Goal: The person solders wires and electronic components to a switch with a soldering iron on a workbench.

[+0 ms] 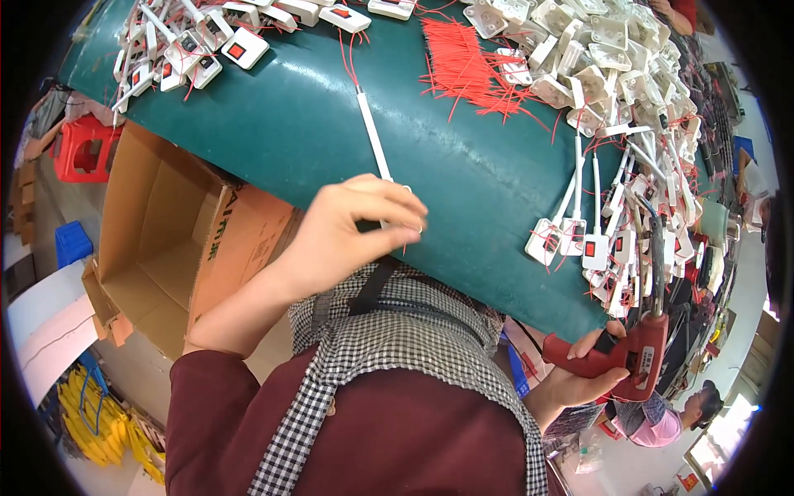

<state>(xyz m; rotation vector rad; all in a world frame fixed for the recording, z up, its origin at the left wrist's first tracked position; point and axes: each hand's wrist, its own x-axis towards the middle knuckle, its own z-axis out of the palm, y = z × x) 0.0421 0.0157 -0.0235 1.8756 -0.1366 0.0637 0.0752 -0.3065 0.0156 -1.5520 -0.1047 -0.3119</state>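
Observation:
My left hand (351, 227) is over the near edge of the table, fingers curled and thumb drawn toward them. Under it is a white stemmed piece (374, 136), its stem pointing away from me, with red wires at the far tip. The end of the piece is mostly hidden by the fingers, which are slightly blurred; bits of white and red wire show there. At the lower right, my right hand (575, 384) is wrapped round the handle of a red pistol-shaped soldering gun (649, 355). Its long dark front end points up past the hanging switch pieces.
The green table (289, 124) bears finished-looking white switch pieces (186, 54) at far left, red wires (467, 66) and white housings (579, 50) at far right. Stemmed switch pieces (595, 244) crowd the right edge. A cardboard box (157, 240) stands left; a person (657, 426) is lower right.

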